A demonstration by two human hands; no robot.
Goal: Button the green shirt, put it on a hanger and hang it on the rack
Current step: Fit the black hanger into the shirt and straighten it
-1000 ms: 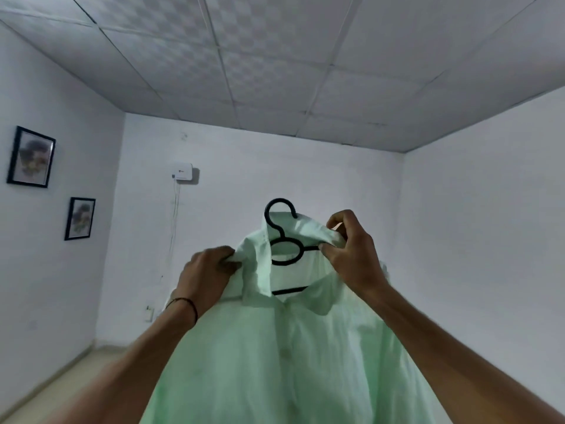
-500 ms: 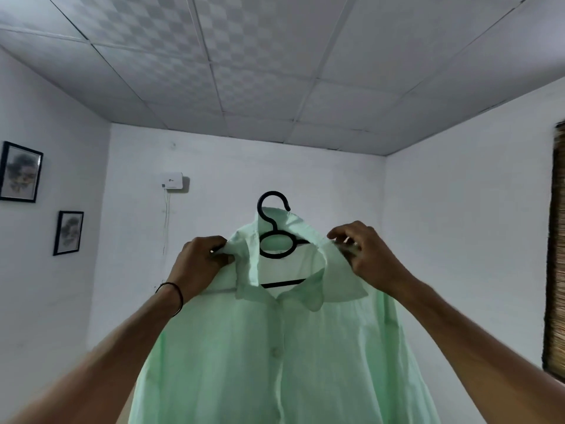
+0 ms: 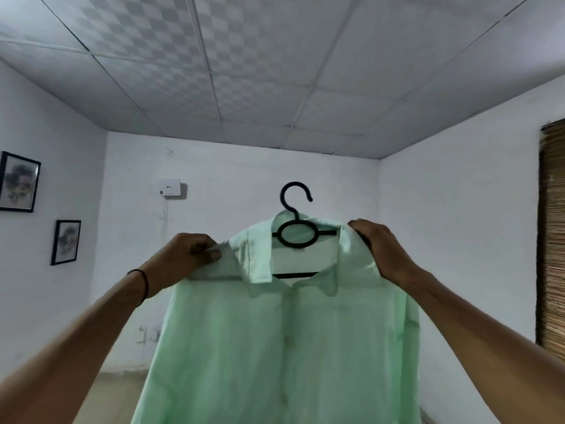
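I see the green shirt (image 3: 290, 347) held up in mid-air at centre. Its placket looks closed below the open collar. The black hanger (image 3: 327, 232) sits inside the shoulders, its hook free above. The left hand (image 3: 186, 258) pinches the left shoulder fabric; the right hand (image 3: 379, 249) grips the right shoulder. I judge buttoning and hangering done. Hanging is left, and no rack is in view. No container shows either. 2 framed pictures (image 3: 19, 182) hang on the left wall; a woven blind (image 3: 553, 240) edges the right.

Black hanger (image 3: 328, 233) inside the green shirt (image 3: 275, 347), its hook (image 3: 282, 195) above the collar (image 3: 260, 266).
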